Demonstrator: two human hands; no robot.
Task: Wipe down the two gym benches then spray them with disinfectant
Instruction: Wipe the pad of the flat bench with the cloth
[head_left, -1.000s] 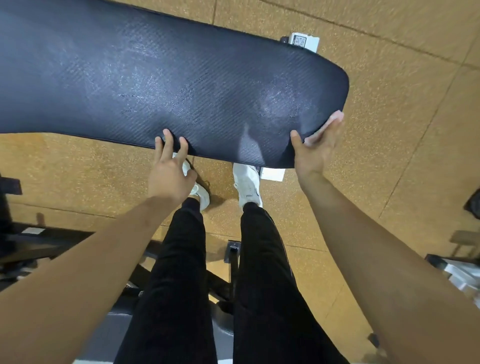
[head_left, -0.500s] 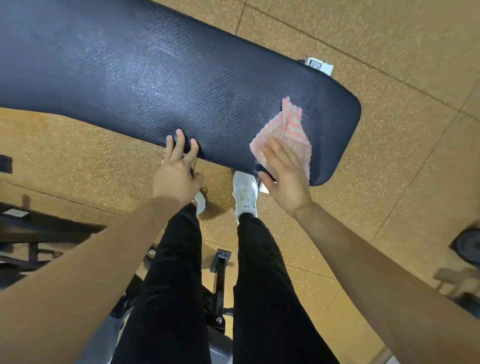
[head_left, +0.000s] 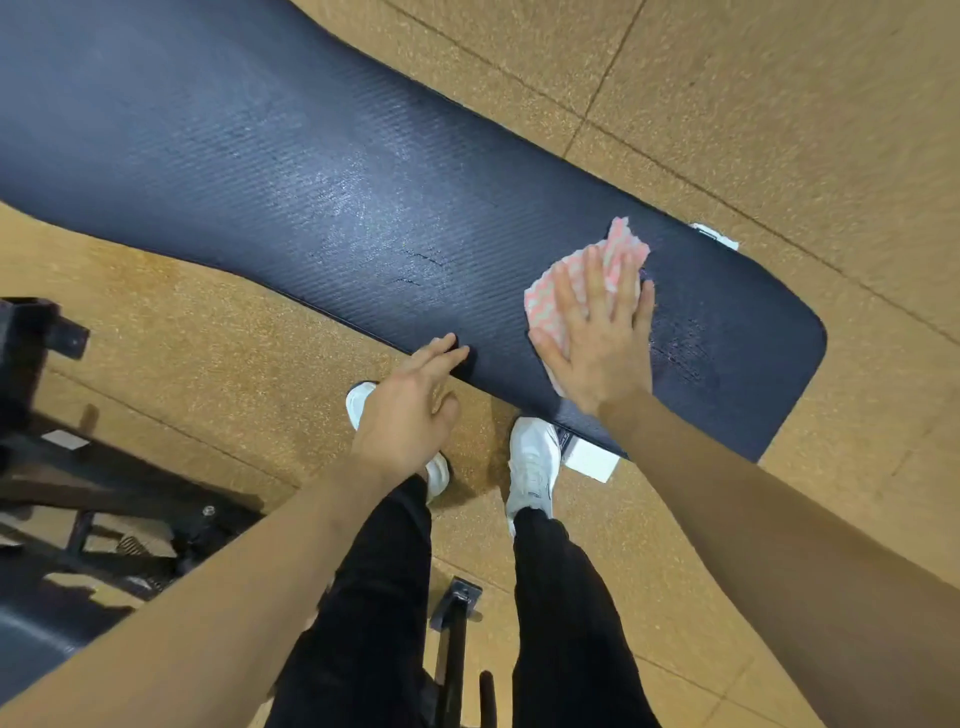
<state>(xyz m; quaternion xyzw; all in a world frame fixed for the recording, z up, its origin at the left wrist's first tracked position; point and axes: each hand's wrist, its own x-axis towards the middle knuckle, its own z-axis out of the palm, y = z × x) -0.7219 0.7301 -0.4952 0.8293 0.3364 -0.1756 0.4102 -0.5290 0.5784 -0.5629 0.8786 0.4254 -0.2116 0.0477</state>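
Pink-and-white checked cloth (head_left: 618, 249); black bench (head_left: 311, 171)

The bench pad (head_left: 322, 171) in front of me looks like dark vinyl with a fine ribbed weave, mostly matt, with a pale sheen near its middle and small scuffs. Under my right hand (head_left: 597, 338) the cloth (head_left: 621, 247) is soft, pink-and-white checked fabric. The floor (head_left: 779, 104) is speckled tan, grainy and matt. My trousers (head_left: 374, 597) are black cloth, my shoes (head_left: 532, 462) smooth white
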